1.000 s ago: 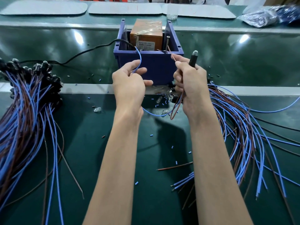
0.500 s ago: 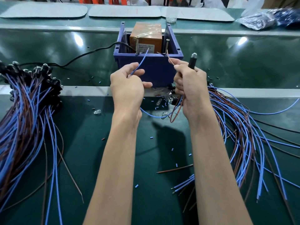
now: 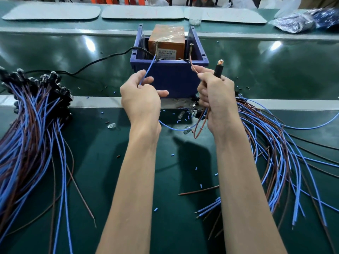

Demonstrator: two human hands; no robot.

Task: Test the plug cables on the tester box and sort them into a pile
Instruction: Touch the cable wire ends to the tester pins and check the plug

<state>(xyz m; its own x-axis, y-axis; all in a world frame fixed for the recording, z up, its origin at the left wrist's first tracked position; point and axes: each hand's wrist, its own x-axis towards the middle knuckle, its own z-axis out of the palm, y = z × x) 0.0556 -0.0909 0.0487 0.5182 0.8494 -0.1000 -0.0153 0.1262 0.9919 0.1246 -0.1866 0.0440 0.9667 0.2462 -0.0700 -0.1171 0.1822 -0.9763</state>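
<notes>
Your left hand (image 3: 140, 105) pinches the blue wire (image 3: 147, 70) between thumb and forefinger, the other fingers loosely curled. The wire runs up and away from your fingertips to the left post (image 3: 156, 51) of the tester box (image 3: 170, 79); touching or just short, can't tell. Your right hand (image 3: 218, 99) pinches the brown wire (image 3: 194, 67) at thumb and forefinger, the remaining fingers curled round the black plug (image 3: 218, 71). The plug stands nearly upright out of the top of your fist, with its bulb (image 3: 220, 61) glowing orange just above your fingers. The brown wire's end reaches the right post (image 3: 191, 51), beyond your fingertips. Both wires loop down below your palms, between your wrists. An orange unit (image 3: 167, 40) sits inside the box, behind the posts. The pile of cables (image 3: 31, 116) lies well out from your left fingers, plug heads at its far end. Loose cables (image 3: 271, 143) fan outward just beside your right wrist. A black cord (image 3: 102, 59) leaves the box beyond your left fingers. The green mat (image 3: 95, 171) under your forearms is scattered with blue sleeve bits (image 3: 155, 209).
</notes>
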